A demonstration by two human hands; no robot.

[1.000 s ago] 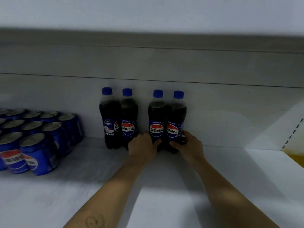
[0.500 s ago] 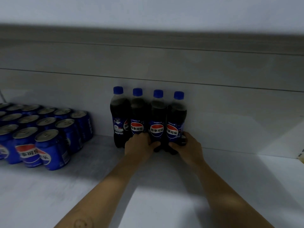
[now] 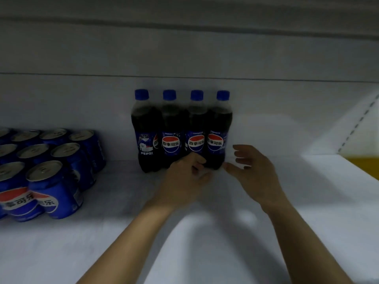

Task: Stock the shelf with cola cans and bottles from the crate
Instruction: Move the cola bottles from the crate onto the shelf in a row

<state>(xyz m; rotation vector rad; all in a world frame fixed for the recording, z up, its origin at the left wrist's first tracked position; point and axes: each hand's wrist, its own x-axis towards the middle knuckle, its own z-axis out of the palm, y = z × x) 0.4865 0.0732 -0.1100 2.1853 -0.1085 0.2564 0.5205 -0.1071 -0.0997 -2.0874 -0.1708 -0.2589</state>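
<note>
Several cola bottles (image 3: 181, 130) with blue caps stand upright in a tight row against the back wall of the white shelf (image 3: 307, 201). My left hand (image 3: 182, 179) is at the foot of the row with curled fingers. Its thumb lies against the base of the third bottle (image 3: 196, 128), hiding that base, and blur hides whether it grips. My right hand (image 3: 253, 171) hovers just right of the rightmost bottle (image 3: 220, 128), fingers spread, touching nothing. The crate is out of view.
A block of blue cola cans (image 3: 47, 173) fills the left side of the shelf, a hand's width from the bottles. The shelf's side bracket (image 3: 356, 128) and a yellow surface (image 3: 367, 165) are at the right. The shelf above hangs low overhead.
The two right bottles were pushed left until the gap in the row shut. My right hand has let go and drawn back to the right. My left hand has drawn back a little.
</note>
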